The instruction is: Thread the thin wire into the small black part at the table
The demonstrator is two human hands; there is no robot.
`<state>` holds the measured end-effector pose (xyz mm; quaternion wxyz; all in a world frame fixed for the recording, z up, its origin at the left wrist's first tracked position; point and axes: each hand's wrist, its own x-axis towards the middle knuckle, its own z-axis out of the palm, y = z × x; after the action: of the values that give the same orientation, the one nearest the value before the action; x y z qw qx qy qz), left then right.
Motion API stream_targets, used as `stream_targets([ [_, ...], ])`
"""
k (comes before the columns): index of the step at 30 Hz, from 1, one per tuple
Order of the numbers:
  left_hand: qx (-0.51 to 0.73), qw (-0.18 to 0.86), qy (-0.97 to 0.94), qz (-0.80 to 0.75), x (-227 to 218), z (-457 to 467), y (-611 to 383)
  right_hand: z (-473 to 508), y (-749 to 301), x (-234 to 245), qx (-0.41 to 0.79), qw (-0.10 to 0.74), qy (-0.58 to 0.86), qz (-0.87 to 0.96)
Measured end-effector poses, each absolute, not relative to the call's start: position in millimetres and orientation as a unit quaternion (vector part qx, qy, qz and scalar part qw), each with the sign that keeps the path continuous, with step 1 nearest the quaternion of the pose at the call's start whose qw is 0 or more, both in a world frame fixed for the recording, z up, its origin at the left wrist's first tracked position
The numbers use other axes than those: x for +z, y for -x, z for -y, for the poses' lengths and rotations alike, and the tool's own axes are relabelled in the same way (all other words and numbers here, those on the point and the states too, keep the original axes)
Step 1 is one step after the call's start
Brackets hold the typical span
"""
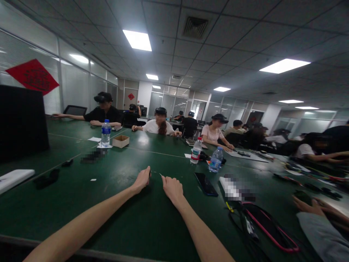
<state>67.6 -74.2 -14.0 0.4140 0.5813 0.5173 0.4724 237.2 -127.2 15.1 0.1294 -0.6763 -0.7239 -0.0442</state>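
Observation:
Both my arms reach out over a dark green table [128,214]. My left hand [142,179] is closed, its fingertips pinched on a small dark thing I cannot make out. My right hand [172,187] is also closed, pinching a tiny thin light-coloured piece that sticks out to the left of its fingers. The two hands are a short gap apart, just above the tabletop. A black phone [206,184] lies flat to the right of my right hand.
Water bottles [105,133] [196,150] [216,159] and a small cardboard box [120,141] stand farther back. A pink-edged black bag [265,225] and cables lie at the right. A co-worker's hand [309,205] rests at the far right. Several people sit along the far side.

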Motion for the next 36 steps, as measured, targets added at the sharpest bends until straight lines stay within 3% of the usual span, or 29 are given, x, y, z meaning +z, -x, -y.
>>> stream_targets([
  [6,0.485,0.53,-0.521,-0.461,-17,71,-70,136,-231,20,-0.066,0.151,0.633,0.757],
  [19,0.484,0.547,-0.52,-0.444,-16,71,-70,148,-217,18,-0.115,0.134,0.563,0.808],
  [36,0.505,0.321,-0.654,-0.463,-12,81,-71,149,-221,23,-0.126,0.128,0.565,0.805],
])
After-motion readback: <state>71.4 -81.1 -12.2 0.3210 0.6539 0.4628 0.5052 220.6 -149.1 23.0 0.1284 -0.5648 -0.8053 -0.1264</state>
